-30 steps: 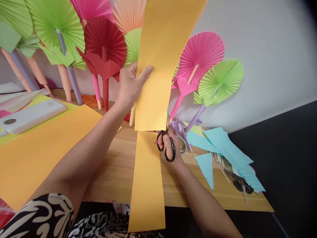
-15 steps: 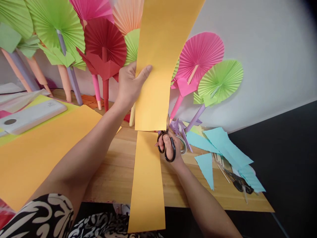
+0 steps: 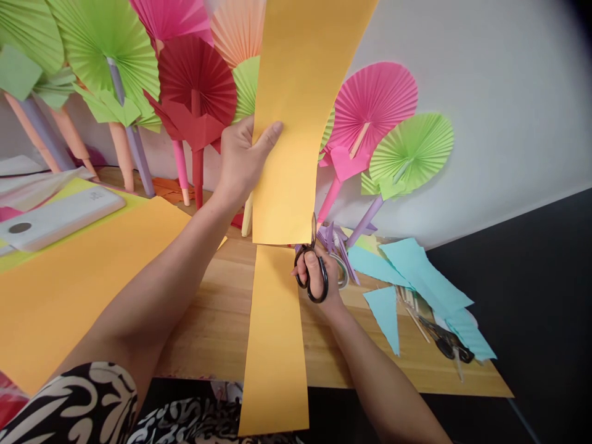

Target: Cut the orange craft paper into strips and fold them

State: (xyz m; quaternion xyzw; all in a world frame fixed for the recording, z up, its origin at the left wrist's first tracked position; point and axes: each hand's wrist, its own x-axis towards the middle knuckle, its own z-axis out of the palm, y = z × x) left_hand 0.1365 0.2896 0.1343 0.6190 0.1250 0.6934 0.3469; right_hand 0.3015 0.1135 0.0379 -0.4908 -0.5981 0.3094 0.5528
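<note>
My left hand (image 3: 243, 160) grips the left edge of an upright sheet of orange-yellow paper (image 3: 296, 80), thumb in front and fingers hidden behind. The sheet rises past the top of the view. My right hand (image 3: 321, 277) is closed round the black handles of a pair of scissors (image 3: 317, 280). Their blades point up at the sheet's lower right corner, partly hidden there; I cannot tell how far they are apart. Below, a second orange-yellow strip (image 3: 277, 345) lies on the wooden table (image 3: 203, 333) and hangs over its front edge.
Pleated paper fans, such as a red one (image 3: 197, 92) and a pink one (image 3: 375, 102), lean on the wall. Larger orange paper (image 3: 92, 271) and a white device (image 3: 65, 216) lie left. Blue paper scraps (image 3: 425, 271), a tape roll (image 3: 342, 271) and more black-handled scissors (image 3: 446, 345) lie right.
Almost nothing differs. The top of the held sheet has shifted very slightly left; both hands and the scissors stay about where they were.
</note>
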